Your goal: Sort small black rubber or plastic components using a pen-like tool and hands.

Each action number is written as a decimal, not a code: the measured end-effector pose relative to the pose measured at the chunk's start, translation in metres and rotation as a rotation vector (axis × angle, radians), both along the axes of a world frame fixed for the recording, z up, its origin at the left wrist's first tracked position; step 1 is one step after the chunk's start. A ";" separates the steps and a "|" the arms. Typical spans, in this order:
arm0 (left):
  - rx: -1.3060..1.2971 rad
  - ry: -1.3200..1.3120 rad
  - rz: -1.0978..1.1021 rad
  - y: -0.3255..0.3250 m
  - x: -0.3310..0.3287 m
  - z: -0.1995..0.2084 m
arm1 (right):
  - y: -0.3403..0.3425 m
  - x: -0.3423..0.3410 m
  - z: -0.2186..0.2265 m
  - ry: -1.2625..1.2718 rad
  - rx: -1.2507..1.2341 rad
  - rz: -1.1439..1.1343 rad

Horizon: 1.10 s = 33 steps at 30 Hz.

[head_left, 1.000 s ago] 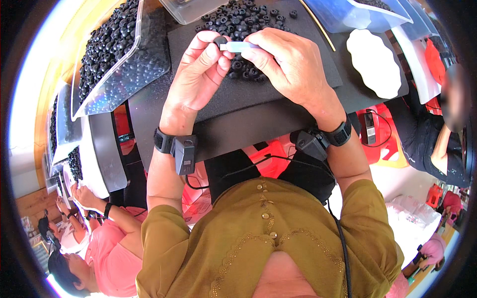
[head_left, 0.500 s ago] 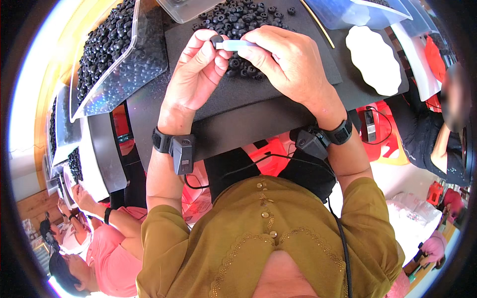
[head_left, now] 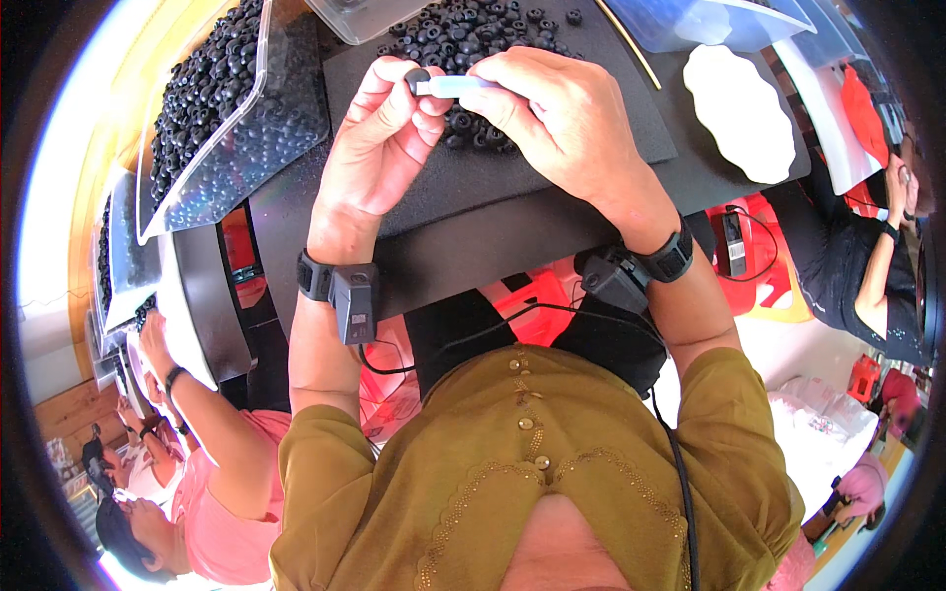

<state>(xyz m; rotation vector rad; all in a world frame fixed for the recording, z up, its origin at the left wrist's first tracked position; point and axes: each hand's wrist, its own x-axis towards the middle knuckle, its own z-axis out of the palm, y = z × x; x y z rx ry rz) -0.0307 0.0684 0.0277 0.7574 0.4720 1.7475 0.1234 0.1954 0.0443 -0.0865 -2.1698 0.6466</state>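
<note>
Between the thumb and fingertips of my left hand (head_left: 370,153) is a small black round part (head_left: 417,78), its material hard to tell. My right hand (head_left: 567,123) is closed around a slim pale-blue hand tool (head_left: 455,87). The tool's narrow whitish tip meets the black part; whether it is inside or only against it, I cannot tell. Both hands are held above a dark board (head_left: 483,192). Just beneath and beyond them lies a heap of similar black parts (head_left: 473,34), many showing a hole.
A clear plastic bin (head_left: 236,148) full of black parts stands at the left. At the right lie a white scalloped plate (head_left: 739,113) and a thin wooden stick (head_left: 631,44). More clear bins (head_left: 700,34) line the far side. Co-workers sit left (head_left: 232,492) and right (head_left: 867,266).
Both my hands have shifted slightly left with the part and tool still together. The left co-worker's arm has moved up toward the black parts; the right co-worker's hands have come into view.
</note>
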 end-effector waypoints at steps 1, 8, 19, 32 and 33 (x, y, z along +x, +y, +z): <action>-0.001 -0.001 -0.001 0.000 0.000 0.001 | -0.001 0.000 0.001 -0.001 -0.001 -0.001; 0.003 0.233 -0.218 -0.002 0.030 0.003 | 0.032 -0.002 -0.001 -0.113 -0.320 -0.277; -0.055 0.003 -0.082 0.007 0.011 -0.007 | 0.000 -0.003 0.007 0.045 -0.905 0.469; -0.097 0.144 0.055 -0.001 0.012 -0.002 | 0.010 -0.005 -0.006 -0.058 -0.959 0.600; -0.094 0.220 0.107 0.000 0.012 0.004 | 0.012 -0.003 -0.007 -0.056 -0.999 0.546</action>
